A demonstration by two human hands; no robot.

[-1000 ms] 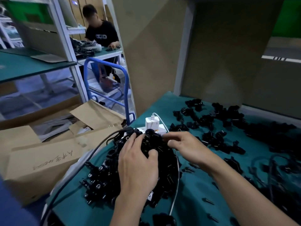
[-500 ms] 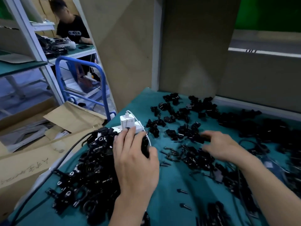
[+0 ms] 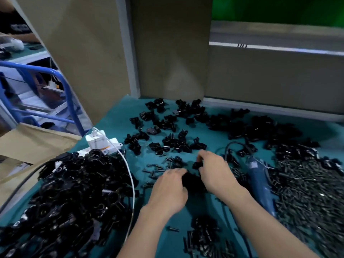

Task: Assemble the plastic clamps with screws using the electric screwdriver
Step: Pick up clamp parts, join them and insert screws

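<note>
Head view looks down on a teal desk (image 3: 115,120) strewn with black parts, with both bare hands meeting just below the middle of the frame. The left hand (image 3: 169,189) has its grip curled around a black plastic clamp (image 3: 192,181), which sits between the two hands and just above the desk. The right hand (image 3: 216,174) has its grip pinched on a small black part (image 3: 197,164) at the clamp's upper edge (motion blur hides how the two pieces meet). A blue electric screwdriver (image 3: 260,187) lies on the desk just right of the right wrist, untouched, its dark cord (image 3: 228,148) looping away above it. Beyond the screwdriver, a broad heap of dark screws (image 3: 307,198) fills the right side of the frame. A few loose screws (image 3: 156,169) lie just above the left hand, and a smaller cluster of screws (image 3: 202,237) sits between the forearms at the bottom. A large pile of clamps (image 3: 74,194) covers the lower left. Scattered clamp pieces (image 3: 167,131) spread across the upper middle of the desk. A white power strip (image 3: 111,146) carrying a charger sits at the desk's left edge, its white cable (image 3: 132,185) running down past the pile. A blue cart frame (image 3: 65,86) and a cardboard box (image 3: 37,142) stand off the desk at the left.
</note>
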